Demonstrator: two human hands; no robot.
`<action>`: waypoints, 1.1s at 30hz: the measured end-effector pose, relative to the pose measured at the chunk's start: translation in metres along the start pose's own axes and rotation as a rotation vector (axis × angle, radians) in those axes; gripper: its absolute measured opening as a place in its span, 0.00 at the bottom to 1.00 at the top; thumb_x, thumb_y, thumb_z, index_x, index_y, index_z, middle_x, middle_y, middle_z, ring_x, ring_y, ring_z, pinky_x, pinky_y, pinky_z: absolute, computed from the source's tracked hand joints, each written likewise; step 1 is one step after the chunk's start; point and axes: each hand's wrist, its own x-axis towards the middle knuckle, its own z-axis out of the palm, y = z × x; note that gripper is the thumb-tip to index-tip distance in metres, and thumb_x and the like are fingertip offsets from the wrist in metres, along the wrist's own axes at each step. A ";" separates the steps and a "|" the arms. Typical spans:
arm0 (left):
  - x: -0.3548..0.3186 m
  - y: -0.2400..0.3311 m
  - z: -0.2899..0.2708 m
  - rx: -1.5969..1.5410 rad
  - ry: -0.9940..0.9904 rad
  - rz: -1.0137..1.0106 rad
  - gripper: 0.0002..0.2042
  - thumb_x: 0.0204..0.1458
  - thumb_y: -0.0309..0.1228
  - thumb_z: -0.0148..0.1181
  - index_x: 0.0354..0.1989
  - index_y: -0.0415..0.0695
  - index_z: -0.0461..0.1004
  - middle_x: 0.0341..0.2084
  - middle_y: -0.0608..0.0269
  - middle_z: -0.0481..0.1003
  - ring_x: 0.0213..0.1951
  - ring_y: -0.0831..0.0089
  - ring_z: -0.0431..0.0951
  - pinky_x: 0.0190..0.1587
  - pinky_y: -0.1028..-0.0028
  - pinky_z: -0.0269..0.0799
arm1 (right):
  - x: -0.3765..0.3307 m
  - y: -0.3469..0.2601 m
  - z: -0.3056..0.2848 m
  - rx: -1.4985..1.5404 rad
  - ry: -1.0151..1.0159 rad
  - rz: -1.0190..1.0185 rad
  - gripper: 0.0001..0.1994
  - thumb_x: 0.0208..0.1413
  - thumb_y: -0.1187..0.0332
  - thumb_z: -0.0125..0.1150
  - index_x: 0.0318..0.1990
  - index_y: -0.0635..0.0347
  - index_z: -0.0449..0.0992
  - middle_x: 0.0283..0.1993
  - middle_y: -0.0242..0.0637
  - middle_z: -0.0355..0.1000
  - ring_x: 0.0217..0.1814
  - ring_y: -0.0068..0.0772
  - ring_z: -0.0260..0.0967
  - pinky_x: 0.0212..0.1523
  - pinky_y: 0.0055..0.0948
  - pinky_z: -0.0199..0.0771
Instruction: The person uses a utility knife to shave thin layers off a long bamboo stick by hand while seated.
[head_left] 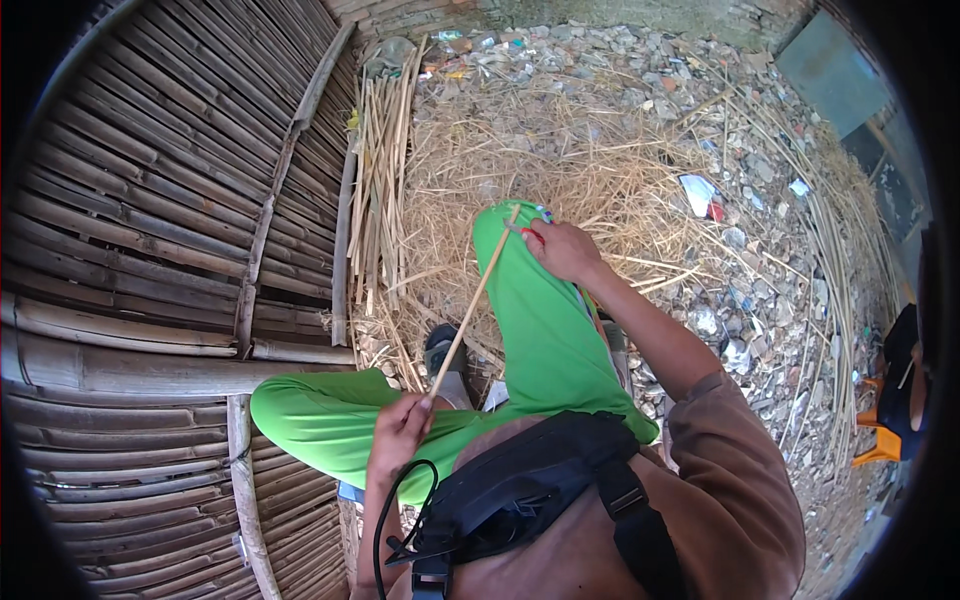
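Observation:
A thin pale bamboo stick [468, 315] slants from my lap up to my raised right knee. Its near end sits in my left hand [402, 424], whose fingers are closed round it. Over the green trousers [545, 320] at that knee, my right hand [565, 250] grips a small tool with a red handle [533, 234], which looks like a small knife. The tool's grey metal end meets the stick close to its far tip. Part of the handle is hidden by my fingers.
Slatted bamboo panels [150, 170] stand along my left. A bundle of split bamboo sticks [382, 190] lies beside them. Straw-like shavings [560, 150] and rubble [740, 300] cover the ground ahead. Long strips [830, 240] lie at the right, near an orange chair [880, 440] with a person partly visible.

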 end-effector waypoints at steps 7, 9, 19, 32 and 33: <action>0.175 0.020 0.075 -0.049 0.001 0.222 0.14 0.69 0.33 0.52 0.31 0.41 0.75 0.17 0.74 0.66 0.18 0.84 0.61 0.22 0.78 0.56 | 0.000 -0.007 0.001 -0.029 0.028 -0.104 0.19 0.68 0.49 0.46 0.44 0.54 0.76 0.34 0.51 0.78 0.38 0.59 0.78 0.41 0.56 0.78; 0.200 0.021 0.078 -0.128 -0.027 0.213 0.13 0.69 0.33 0.52 0.32 0.41 0.76 0.17 0.74 0.66 0.18 0.84 0.61 0.21 0.79 0.55 | 0.001 -0.013 -0.001 -0.019 0.004 -0.097 0.19 0.68 0.49 0.46 0.45 0.54 0.76 0.34 0.51 0.78 0.39 0.58 0.78 0.41 0.57 0.78; 0.140 0.005 0.060 -0.199 -0.081 0.102 0.11 0.69 0.32 0.51 0.36 0.40 0.76 0.17 0.75 0.66 0.18 0.86 0.61 0.21 0.81 0.55 | -0.001 -0.004 0.002 0.008 -0.030 -0.060 0.18 0.68 0.48 0.46 0.45 0.52 0.74 0.35 0.51 0.78 0.41 0.58 0.77 0.43 0.57 0.76; -0.036 -0.016 -0.009 -0.170 -0.028 -0.032 0.09 0.69 0.31 0.54 0.37 0.40 0.76 0.18 0.75 0.68 0.18 0.87 0.62 0.21 0.81 0.56 | -0.006 -0.007 -0.010 -0.027 -0.052 0.003 0.19 0.67 0.49 0.46 0.48 0.53 0.75 0.39 0.49 0.79 0.44 0.55 0.78 0.47 0.54 0.77; -0.038 -0.017 -0.009 -0.170 -0.031 -0.037 0.09 0.69 0.31 0.54 0.37 0.40 0.76 0.18 0.75 0.68 0.18 0.87 0.62 0.21 0.81 0.56 | -0.008 -0.007 -0.009 -0.035 -0.048 -0.012 0.19 0.67 0.49 0.46 0.48 0.53 0.75 0.39 0.49 0.79 0.44 0.55 0.78 0.47 0.54 0.77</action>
